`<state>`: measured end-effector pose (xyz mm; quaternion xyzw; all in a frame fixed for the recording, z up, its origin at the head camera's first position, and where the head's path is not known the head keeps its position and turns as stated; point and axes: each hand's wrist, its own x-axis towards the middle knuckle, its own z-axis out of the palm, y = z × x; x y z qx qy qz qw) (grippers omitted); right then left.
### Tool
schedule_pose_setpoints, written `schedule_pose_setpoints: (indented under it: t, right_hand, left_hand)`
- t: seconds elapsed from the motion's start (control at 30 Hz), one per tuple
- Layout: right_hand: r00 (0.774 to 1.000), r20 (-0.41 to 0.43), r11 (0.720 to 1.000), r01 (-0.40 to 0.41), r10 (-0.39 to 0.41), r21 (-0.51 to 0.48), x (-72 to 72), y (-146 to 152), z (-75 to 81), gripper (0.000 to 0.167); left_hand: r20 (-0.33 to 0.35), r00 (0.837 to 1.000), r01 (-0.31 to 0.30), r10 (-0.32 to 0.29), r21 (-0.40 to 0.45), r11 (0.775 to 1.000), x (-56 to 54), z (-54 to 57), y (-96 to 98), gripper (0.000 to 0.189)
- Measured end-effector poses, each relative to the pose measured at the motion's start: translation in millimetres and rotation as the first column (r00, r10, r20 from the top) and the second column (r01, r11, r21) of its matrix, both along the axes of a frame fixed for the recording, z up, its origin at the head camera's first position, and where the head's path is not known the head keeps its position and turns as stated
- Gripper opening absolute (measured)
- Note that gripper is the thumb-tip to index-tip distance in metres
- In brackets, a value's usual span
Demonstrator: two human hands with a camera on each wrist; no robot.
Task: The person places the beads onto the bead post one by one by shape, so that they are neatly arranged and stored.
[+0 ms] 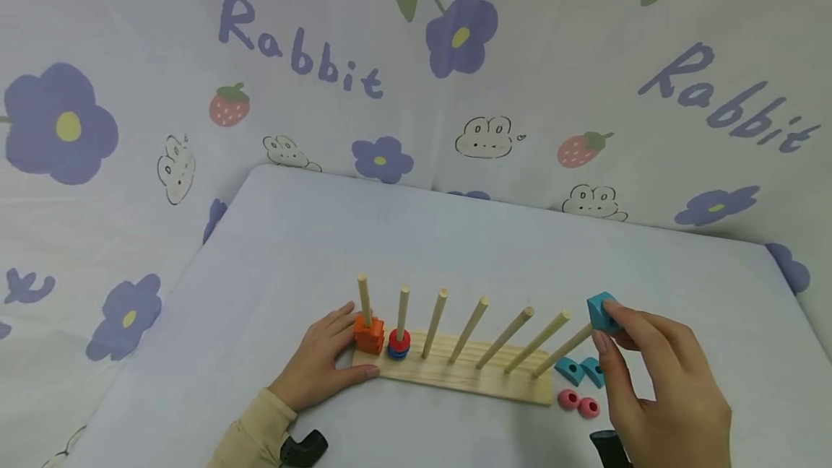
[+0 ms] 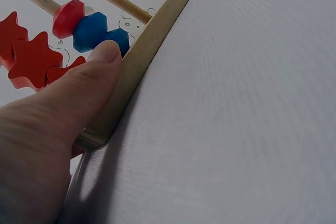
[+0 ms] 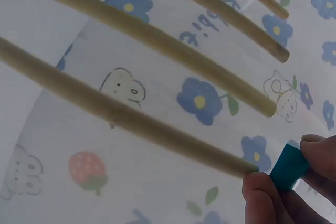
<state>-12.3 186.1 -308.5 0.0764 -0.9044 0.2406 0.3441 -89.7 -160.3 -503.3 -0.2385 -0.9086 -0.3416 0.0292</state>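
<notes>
A wooden peg rack (image 1: 455,375) with several upright pegs lies on the white table. At its left end my left hand (image 1: 325,360) grips the base, thumb along the front edge and fingers at the far side. Orange star-shaped pieces (image 2: 35,59) are stacked on the leftmost peg; a red bead (image 2: 69,18) sits over blue beads (image 2: 90,32) on the second. My right hand (image 1: 669,381) pinches a teal block (image 1: 601,313) between thumb and fingers, right by the tip of the rightmost peg (image 1: 564,349). In the right wrist view, the fingertips overlap that peg's end.
Two teal blocks (image 1: 569,371) with holes and two pink beads (image 1: 568,400) lie right of the rack, close to my right hand. Black curved pieces (image 1: 304,448) show near both wrists. Behind the table hangs a printed cloth (image 1: 416,107).
</notes>
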Motion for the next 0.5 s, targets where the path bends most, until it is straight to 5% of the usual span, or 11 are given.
schedule_pose_setpoints:
  t: [0.27, 0.5]
  right_hand:
    - [0.954, -0.246, 0.985, -0.175, 0.172, 0.011, -7.8, -38.5, 7.5, 0.045]
    - [0.923, -0.237, 0.953, -0.290, 0.303, 0.090, -13.5, -69.6, 19.0, 0.043]
  left_hand:
    - [-0.015, 1.000, 0.007, -0.007, 0.002, 1.000, -2.1, -4.6, -4.1, 0.068]
    - [-0.024, 1.000, 0.006, -0.006, -0.008, 1.000, -2.2, -1.1, -5.6, 0.068]
